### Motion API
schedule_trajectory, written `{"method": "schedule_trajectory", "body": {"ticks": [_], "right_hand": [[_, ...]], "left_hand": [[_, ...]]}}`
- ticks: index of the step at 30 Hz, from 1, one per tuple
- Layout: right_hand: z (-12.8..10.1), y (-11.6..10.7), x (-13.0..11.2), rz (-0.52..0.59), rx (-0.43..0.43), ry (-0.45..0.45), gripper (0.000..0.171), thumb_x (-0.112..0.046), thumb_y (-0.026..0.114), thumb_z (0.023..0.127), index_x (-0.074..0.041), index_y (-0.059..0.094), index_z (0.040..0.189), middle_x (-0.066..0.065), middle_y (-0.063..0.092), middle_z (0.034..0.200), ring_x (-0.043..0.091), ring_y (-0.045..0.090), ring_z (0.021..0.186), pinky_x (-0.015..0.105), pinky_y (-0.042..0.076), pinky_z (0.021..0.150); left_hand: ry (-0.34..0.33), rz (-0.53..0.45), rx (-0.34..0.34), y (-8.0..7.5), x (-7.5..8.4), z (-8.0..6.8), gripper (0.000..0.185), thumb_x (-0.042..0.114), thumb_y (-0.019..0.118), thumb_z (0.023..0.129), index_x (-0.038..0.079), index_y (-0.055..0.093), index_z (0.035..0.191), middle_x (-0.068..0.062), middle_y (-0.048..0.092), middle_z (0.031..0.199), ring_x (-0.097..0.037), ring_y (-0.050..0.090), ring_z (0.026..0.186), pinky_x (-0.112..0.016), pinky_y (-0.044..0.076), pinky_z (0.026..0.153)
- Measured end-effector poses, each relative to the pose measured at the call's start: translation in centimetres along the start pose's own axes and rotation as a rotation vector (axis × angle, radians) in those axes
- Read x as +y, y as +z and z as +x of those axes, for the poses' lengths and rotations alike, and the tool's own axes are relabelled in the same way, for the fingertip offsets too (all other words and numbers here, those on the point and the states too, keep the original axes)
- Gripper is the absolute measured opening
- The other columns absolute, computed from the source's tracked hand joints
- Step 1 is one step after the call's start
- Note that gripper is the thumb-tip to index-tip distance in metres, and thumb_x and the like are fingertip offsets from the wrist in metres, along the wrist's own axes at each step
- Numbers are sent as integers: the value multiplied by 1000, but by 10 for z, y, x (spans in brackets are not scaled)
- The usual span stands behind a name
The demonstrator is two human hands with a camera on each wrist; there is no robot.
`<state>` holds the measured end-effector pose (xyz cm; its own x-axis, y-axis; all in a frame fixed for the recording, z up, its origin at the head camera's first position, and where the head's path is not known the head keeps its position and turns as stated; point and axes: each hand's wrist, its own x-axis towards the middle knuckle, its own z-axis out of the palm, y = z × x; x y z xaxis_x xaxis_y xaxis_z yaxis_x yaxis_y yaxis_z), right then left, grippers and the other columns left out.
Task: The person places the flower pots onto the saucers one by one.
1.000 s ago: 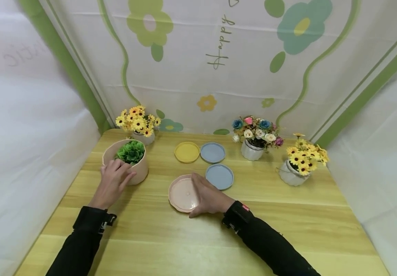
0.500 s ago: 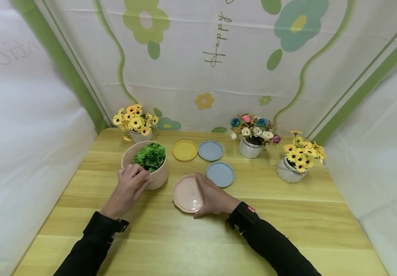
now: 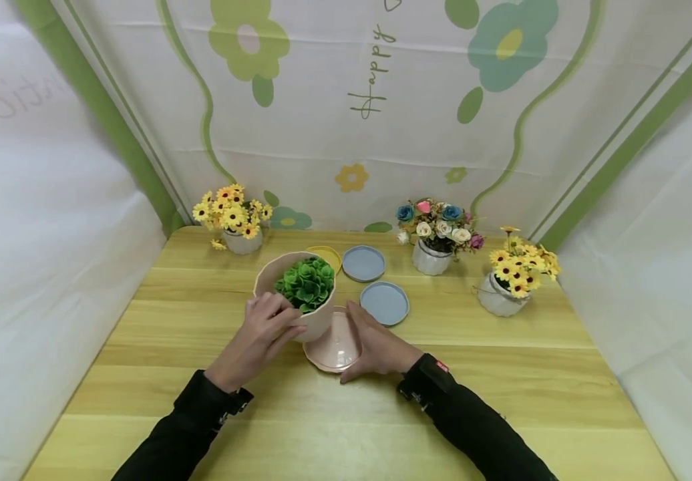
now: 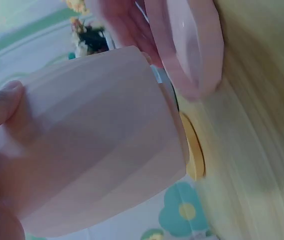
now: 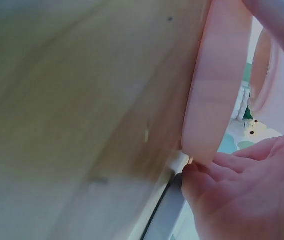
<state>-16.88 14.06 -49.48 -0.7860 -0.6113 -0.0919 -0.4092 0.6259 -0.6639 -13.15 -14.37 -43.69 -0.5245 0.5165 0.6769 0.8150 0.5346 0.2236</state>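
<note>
My left hand (image 3: 262, 342) pinches the near rim of a pale pink flowerpot (image 3: 314, 326) holding a green leafy plant (image 3: 307, 286). In the left wrist view the pot's base (image 4: 174, 120) hangs clear of the table. Partly hidden under it in the head view lies a pink saucer (image 3: 335, 355) on the wooden table. My right hand (image 3: 382, 347) holds the saucer's right edge between thumb and fingers; the right wrist view shows the saucer's side wall (image 5: 214, 85) within that grip.
Behind are a partly hidden yellow saucer (image 3: 329, 255) and two blue saucers, one at the back (image 3: 364, 263) and one nearer (image 3: 385, 304). Small white pots of flowers stand at back left (image 3: 242, 242), back right (image 3: 431, 259) and far right (image 3: 499, 297). A printed curtain (image 3: 310, 120) rises behind the table.
My left hand has carried the flowerpot rightward from the table's left side to over the pink saucer. My right hand keeps hold of the saucer, which shifted slightly right.
</note>
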Motion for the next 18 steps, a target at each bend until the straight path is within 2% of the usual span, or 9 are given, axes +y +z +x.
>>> {"method": "schedule_trajectory", "body": {"ticks": [2, 5, 7, 10, 15, 18], "right_hand": [[-1, -1, 3, 12, 15, -13, 150, -50, 101, 66, -1, 4, 169, 21, 15, 176, 34, 19, 164, 49, 24, 135], [-4, -2, 7, 12, 30, -43, 150, -49, 100, 67, -3, 1, 170, 18, 16, 177, 32, 20, 164, 49, 25, 134], [-6, -4, 9, 22, 34, -60, 151, -48, 100, 68, -5, -3, 170, 15, 14, 178, 31, 18, 164, 50, 24, 135], [-9, -8, 11, 65, 35, -75, 152, -44, 100, 70, -15, -11, 170, 8, 8, 179, 26, 14, 165, 49, 24, 135], [-15, -13, 12, 139, 42, -75, 148, -37, 100, 72, -35, -13, 168, -1, 7, 179, 20, 14, 165, 48, 22, 136], [-18, -15, 12, 152, 50, -70, 145, -36, 100, 73, -38, -9, 168, 1, 10, 179, 21, 16, 165, 48, 21, 136]], "left_hand": [[2, -19, -12, 5, 2, 1, 17, 31, 60, 107, 17, 70, 107, 2, 51, 98, -15, 41, 94, -37, 21, 87], [-4, -46, -45, 10, 7, 3, 9, 24, 69, 102, 18, 70, 108, 2, 52, 100, -15, 43, 95, -37, 23, 90], [2, -48, -65, 14, 10, 3, 13, 19, 75, 97, 18, 70, 109, 2, 53, 100, -15, 43, 96, -37, 25, 90], [22, -33, -85, 19, 13, 2, 18, 16, 78, 94, 18, 71, 110, 2, 53, 100, -14, 43, 94, -36, 26, 89], [39, -24, -97, 27, 17, 2, 16, 19, 76, 96, 19, 72, 111, 3, 52, 99, -14, 41, 93, -34, 24, 87], [53, -21, -101, 32, 19, 3, 16, 18, 76, 95, 19, 71, 110, 3, 52, 99, -14, 41, 93, -33, 26, 87]]}}
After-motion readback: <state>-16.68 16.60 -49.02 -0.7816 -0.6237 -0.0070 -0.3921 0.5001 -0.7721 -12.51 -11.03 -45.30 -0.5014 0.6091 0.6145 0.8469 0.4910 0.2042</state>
